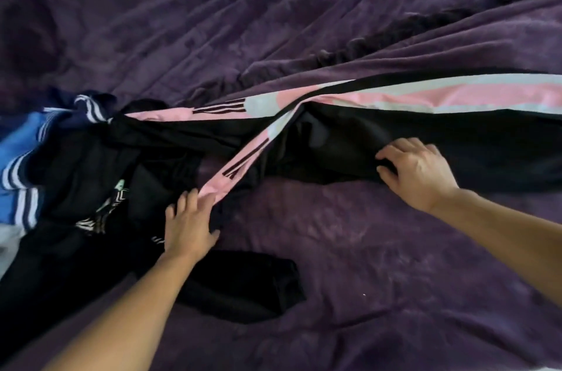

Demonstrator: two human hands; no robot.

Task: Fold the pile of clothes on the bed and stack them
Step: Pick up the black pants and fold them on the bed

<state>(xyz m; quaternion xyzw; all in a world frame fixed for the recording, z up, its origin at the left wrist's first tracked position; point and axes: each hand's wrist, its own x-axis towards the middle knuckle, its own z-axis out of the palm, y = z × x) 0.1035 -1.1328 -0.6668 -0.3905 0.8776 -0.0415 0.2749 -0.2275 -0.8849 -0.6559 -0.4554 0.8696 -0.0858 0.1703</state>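
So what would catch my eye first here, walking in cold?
Most likely the black garment with pink and pale stripes, stretched across the purple blanket from the middle to the right edge. The right hand pinches its black edge, and the left hand is on the near end of a pink stripe. A jumbled pile of clothes lies at far left.

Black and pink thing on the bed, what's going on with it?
A person is spreading a black garment with pink and white stripes across the purple bed. The left hand holds one striped end beside the pile of unfolded clothes. The right hand grips the garment's black edge. A smaller black piece, seemingly folded, lies near the left forearm.
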